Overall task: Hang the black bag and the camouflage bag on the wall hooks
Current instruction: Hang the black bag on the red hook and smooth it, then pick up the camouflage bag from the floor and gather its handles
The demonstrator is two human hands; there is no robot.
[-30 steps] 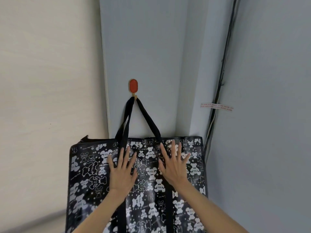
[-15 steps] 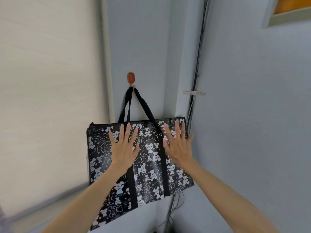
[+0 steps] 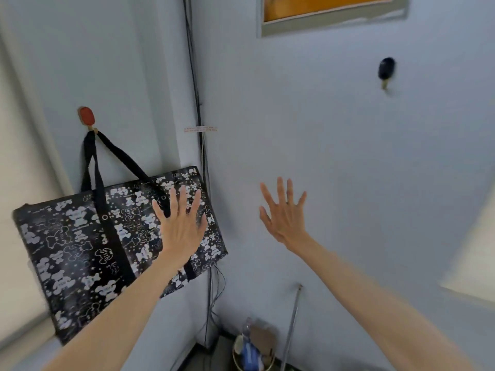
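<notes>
The black bag (image 3: pixel 80 245), printed with white bears, hangs by its black straps from a red wall hook (image 3: pixel 87 117) on the left wall. My left hand (image 3: pixel 180 223) is in front of the bag's right part with fingers spread, holding nothing. My right hand (image 3: pixel 285 214) is raised in front of the bare right wall, fingers apart, off the bag. A black wall hook (image 3: pixel 386 70) sits high on the right wall with nothing on it. No camouflage bag is in view.
Black cables (image 3: pixel 198 116) run down the corner between the two walls. A framed orange picture (image 3: pixel 329 12) hangs at the top. On the floor in the corner stands a small bin (image 3: pixel 251 352) beside a thin metal rod (image 3: pixel 293 322).
My view has swung right, bringing the black hook into sight. My right hand has left the bag and now hovers before the right wall. The left hand stays over the bag.
</notes>
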